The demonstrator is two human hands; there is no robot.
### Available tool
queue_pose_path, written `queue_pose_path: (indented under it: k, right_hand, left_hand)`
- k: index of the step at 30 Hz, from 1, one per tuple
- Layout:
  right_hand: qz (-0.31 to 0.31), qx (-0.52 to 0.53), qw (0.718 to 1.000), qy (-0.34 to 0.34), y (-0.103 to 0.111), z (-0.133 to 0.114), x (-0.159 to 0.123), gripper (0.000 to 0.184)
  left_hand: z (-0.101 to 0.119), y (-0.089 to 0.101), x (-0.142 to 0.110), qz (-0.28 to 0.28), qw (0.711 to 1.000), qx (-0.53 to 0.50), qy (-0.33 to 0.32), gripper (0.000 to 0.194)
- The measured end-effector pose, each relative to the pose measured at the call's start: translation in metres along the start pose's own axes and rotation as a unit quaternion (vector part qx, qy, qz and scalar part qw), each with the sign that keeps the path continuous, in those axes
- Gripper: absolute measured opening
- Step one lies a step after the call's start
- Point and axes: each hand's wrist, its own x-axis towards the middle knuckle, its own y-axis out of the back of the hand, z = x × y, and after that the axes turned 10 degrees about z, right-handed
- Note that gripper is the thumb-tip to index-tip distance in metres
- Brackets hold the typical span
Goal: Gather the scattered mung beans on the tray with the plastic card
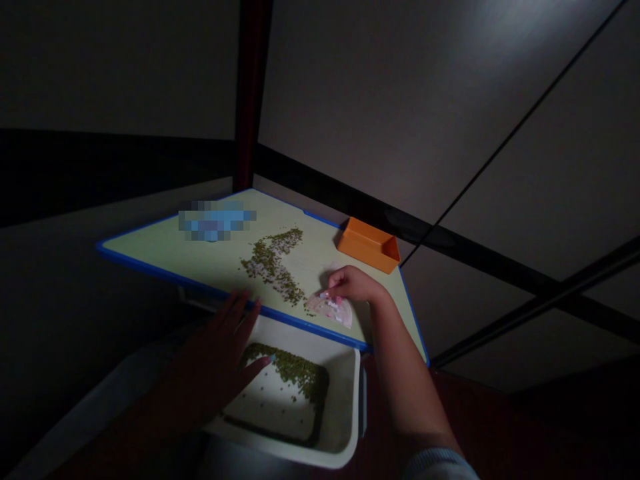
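My right hand [353, 284] is closed on a clear, pinkish half-round protractor [343, 316] that rests against the pale tabletop [165, 248]. Small green beans, likely mung beans [273, 263], lie scattered in a bent band to the left of it, the nearest ones reaching its edge. At the table's near blue edge, my left hand [227, 347] has its fingers spread, fingertips at the rim and thumb stretched over a white basin [345, 413]. More green beans [295, 370] lie in that basin, mostly along its far and right side. Shadow hides much of the left hand.
An orange open box [369, 245] stands at the table's far right edge. A blurred-out blue item [215, 223] lies at the far left. Pale cabinet panels [380, 100] rise behind the table, and the surroundings are dark.
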Motion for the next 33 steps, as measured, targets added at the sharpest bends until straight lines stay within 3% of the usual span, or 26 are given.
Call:
queue_pose_path:
  k: [6,12,20,27,33]
  right_hand:
    - [0.036,-0.014,0.999,-0.007,0.0019,0.0040,0.0005,0.029]
    - [0.012,-0.003,1.000,-0.008,0.0021,0.0013,-0.0006,0.026]
    - [0.029,-0.015,0.999,-0.006,-0.0025,-0.0030,-0.0001,0.030]
    - [0.077,-0.047,0.996,-0.026,0.0013,0.0011,0.0014,0.032]
    - [0.105,-0.044,0.993,-0.021,0.0071,0.0040,-0.0006,0.025]
  left_hand:
    - [0.0009,-0.0025,-0.0002,0.027,1.000,0.009,-0.006,0.085]
    - [0.0008,-0.0019,0.0002,0.020,1.000,0.012,-0.003,0.082]
    - [0.0006,-0.0018,-0.0014,0.028,1.000,0.013,-0.004,0.082]
    - [-0.0008,-0.0024,-0.0021,0.008,1.000,-0.007,0.008,0.082]
    - [-0.0007,-0.0046,-0.0018,0.029,1.000,0.001,-0.004,0.086]
